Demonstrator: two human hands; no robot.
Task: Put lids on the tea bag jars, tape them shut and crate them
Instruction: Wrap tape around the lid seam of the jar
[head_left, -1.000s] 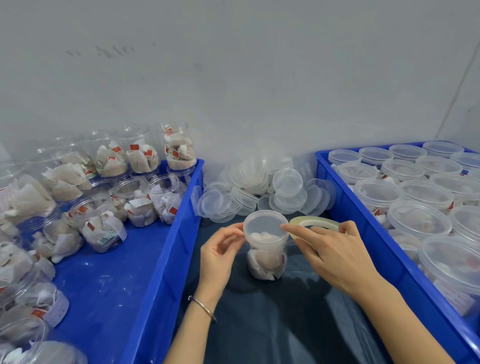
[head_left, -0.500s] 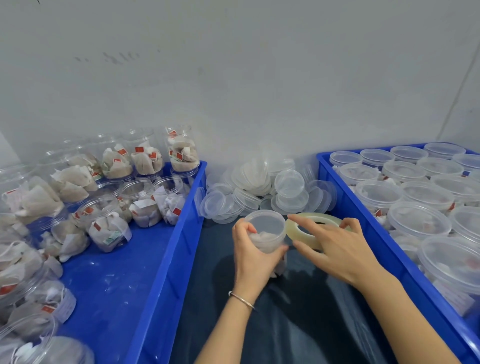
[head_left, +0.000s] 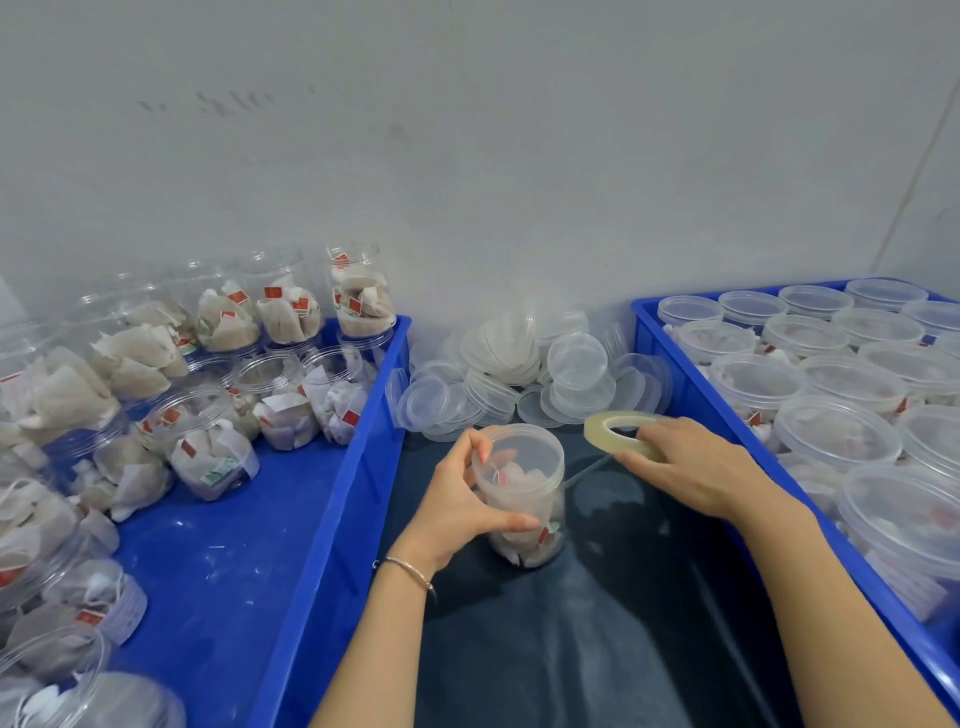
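Between the two hands: one lidded tea bag jar (head_left: 519, 493), one tape roll (head_left: 621, 434).
Left hand (head_left: 462, 506) wraps the jar; right hand (head_left: 696, 475) grips the roll. Two blue crates (head_left: 332, 514) flank them, lid pile (head_left: 519, 379) beyond the fingers, dark cloth (head_left: 597, 649) open toward the wrists.

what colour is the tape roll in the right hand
Pale yellowish, translucent tape roll, seen in the head view.

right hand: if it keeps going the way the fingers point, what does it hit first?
The right hand grips the tape roll, fingers pointing left toward the jar held by the left hand. Straight on, it would likely meet the jar's upper wall first; depth is uncertain.
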